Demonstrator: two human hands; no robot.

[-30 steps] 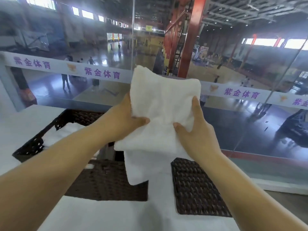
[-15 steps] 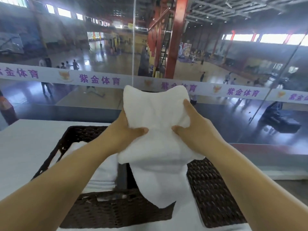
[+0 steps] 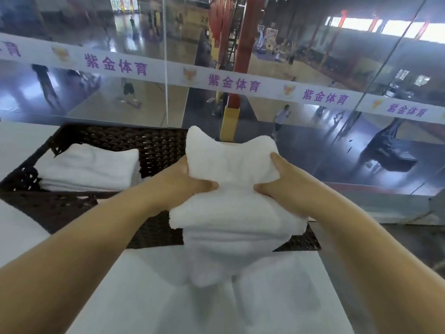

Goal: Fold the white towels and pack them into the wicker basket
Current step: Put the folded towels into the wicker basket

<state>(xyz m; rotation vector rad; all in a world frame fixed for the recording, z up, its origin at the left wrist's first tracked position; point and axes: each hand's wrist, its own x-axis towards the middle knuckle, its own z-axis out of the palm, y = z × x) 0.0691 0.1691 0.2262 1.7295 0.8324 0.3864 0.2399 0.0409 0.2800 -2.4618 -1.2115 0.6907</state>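
Note:
I hold a folded white towel [image 3: 231, 213] in front of me, above the right half of the dark wicker basket [image 3: 134, 143]. My left hand [image 3: 183, 186] grips its left side, thumb on top and fingers hidden behind. My right hand [image 3: 277, 184] grips the right side the same way. The towel's lower layers hang down past the basket's near rim. A stack of folded white towels [image 3: 91, 167] lies in the basket's left half.
The basket stands on a white table [image 3: 154, 297] set against a glass wall [image 3: 337, 145] with a banner strip. Beyond the glass is a sports hall floor with people. More white cloth [image 3: 265, 297] lies on the table below the towel.
Both hands have brought the towel down and nearer, from high in front of the glass to just over the basket. The view has tilted down and more of the basket shows.

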